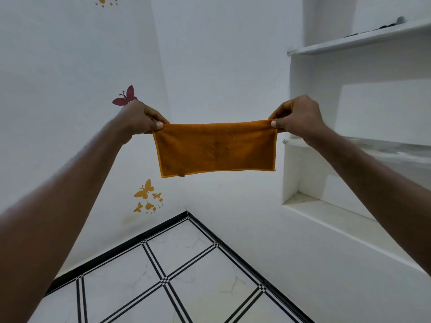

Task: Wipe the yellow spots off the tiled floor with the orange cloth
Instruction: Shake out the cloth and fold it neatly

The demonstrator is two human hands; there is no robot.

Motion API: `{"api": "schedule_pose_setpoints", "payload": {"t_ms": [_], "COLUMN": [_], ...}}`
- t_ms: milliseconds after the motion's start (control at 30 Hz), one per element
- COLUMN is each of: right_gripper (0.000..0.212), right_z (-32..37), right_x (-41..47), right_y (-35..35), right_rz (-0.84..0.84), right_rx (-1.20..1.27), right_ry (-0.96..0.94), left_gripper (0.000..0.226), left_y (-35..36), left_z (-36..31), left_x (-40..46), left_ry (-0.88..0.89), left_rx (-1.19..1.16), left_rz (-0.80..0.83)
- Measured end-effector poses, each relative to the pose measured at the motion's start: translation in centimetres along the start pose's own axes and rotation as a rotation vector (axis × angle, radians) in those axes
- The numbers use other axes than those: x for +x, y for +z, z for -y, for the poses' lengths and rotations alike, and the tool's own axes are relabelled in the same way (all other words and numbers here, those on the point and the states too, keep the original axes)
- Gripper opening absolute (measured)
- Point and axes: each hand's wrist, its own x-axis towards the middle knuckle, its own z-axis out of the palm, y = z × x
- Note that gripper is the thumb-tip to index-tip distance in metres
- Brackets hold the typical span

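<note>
The orange cloth [215,149] hangs stretched flat in the air in front of me, at chest height before a white room corner. My left hand [140,118] pinches its upper left corner between thumb and fingers. My right hand [297,117] pinches the upper right corner the same way. Both arms reach out straight. Below lies the tiled floor [193,276], white tiles with black double lines. No yellow spots show on the visible part of the floor.
White walls meet in a corner ahead, with butterfly stickers [144,194] on the left wall. Built-in white shelves [349,206] fill the right wall; small dark items lie on the top shelf [382,26]. A black skirting edges the floor.
</note>
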Motion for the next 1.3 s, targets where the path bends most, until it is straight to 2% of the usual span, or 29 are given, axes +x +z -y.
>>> {"api": "schedule_pose_setpoints", "payload": {"t_ms": [133, 267, 400, 567, 667, 800, 900, 967, 1033, 1167, 1300], "right_gripper": [0.018, 0.013, 0.014, 0.011, 0.013, 0.022, 0.017, 0.016, 0.019, 0.017, 0.021], "right_z": [1.1, 2.3, 3.2, 4.6, 5.1, 5.4, 5.4, 5.1, 4.9, 4.0, 2.8], "right_x": [-0.6, -1.3, -2.3, -3.4, -4.0, -4.9, -5.7, -6.0, -6.5, -7.1, -7.2], "right_y": [-0.4, -1.3, -2.3, -3.3, -3.8, -4.1, -4.1, -4.4, -4.6, -5.5, -7.7], "right_rz": [-0.049, -0.066, -0.037, -0.032, 0.025, 0.125, 0.173, 0.192, 0.181, 0.089, 0.068], "right_rx": [-0.159, -0.175, -0.094, -0.104, -0.069, -0.109, -0.149, -0.080, 0.001, 0.063, 0.291], "right_ry": [-0.125, -0.126, -0.102, -0.139, -0.107, -0.070, -0.047, -0.003, 0.014, -0.060, -0.036], "left_gripper": [0.017, 0.015, 0.017, 0.012, 0.011, 0.015, 0.013, 0.012, 0.017, 0.029, 0.025], "left_y": [-0.6, -1.2, -2.2, -3.1, -2.7, -1.4, -1.2, -1.2, -1.0, -0.9, -1.2], "left_z": [0.3, 0.2, 0.7, 1.4, 1.7, 1.7, 1.3, 1.3, 1.4, 0.6, -1.2], "left_x": [-0.5, -1.4, -2.3, -3.4, -4.2, -5.5, -6.5, -7.1, -7.7, -8.9, -10.1], "left_ry": [0.076, 0.151, 0.218, 0.257, 0.286, 0.248, 0.137, 0.072, 0.081, 0.217, 0.284], "left_rx": [0.087, 0.182, 0.263, 0.215, 0.070, -0.251, -0.543, -0.669, -0.614, -0.284, -0.275], "left_rz": [-0.054, -0.113, -0.044, 0.006, -0.069, -0.180, -0.119, -0.066, -0.036, -0.073, -0.140]}}
